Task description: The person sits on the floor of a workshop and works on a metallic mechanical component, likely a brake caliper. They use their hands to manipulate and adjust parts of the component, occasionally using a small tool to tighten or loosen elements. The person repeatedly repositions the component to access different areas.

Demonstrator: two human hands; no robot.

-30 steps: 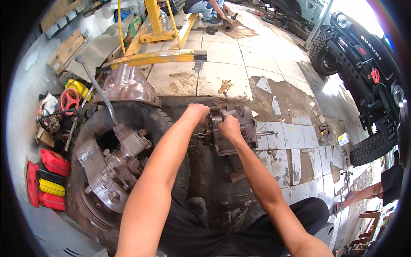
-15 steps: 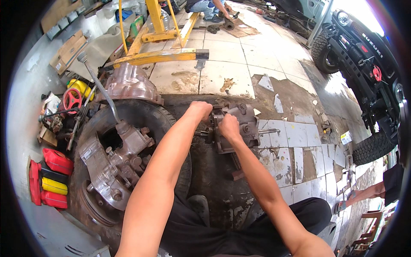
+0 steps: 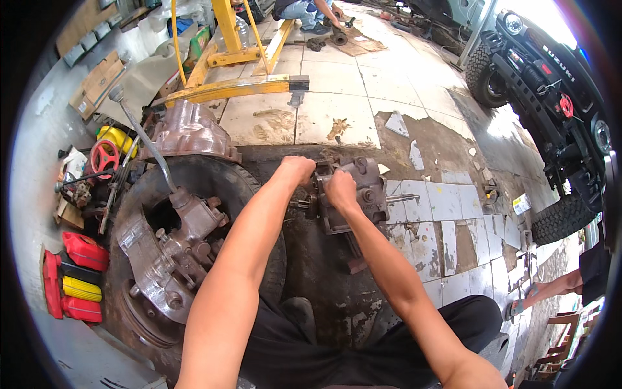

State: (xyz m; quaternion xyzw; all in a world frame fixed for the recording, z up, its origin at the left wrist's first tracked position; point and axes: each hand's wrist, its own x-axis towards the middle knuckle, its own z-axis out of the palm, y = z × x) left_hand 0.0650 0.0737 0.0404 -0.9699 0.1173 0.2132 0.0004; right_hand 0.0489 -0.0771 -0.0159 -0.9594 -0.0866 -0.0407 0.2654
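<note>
A brown, greasy gearbox casing (image 3: 367, 185) sits on the floor in front of me, its splined shaft (image 3: 403, 198) sticking out to the right. My left hand (image 3: 299, 170) is closed at the upper left end of the casing. Curled against the casing's left part is my right hand (image 3: 341, 189), a little nearer to me. Whatever the fingers of either hand grip is hidden behind the knuckles. A second gear end (image 3: 303, 204) shows below my left hand.
To my left a transfer case with a long lever (image 3: 194, 223) lies on a tyre (image 3: 262, 188). Behind it stands a bell housing (image 3: 194, 133), with a yellow hoist (image 3: 240, 84) farther back. Broken tiles (image 3: 427, 249) lie right, near a black vehicle (image 3: 551, 84). Another person (image 3: 314, 13) crouches far off.
The whole view has shifted slightly, so things sit a little farther left. Both hands stay closed at the gearbox casing, with hardly any movement against it.
</note>
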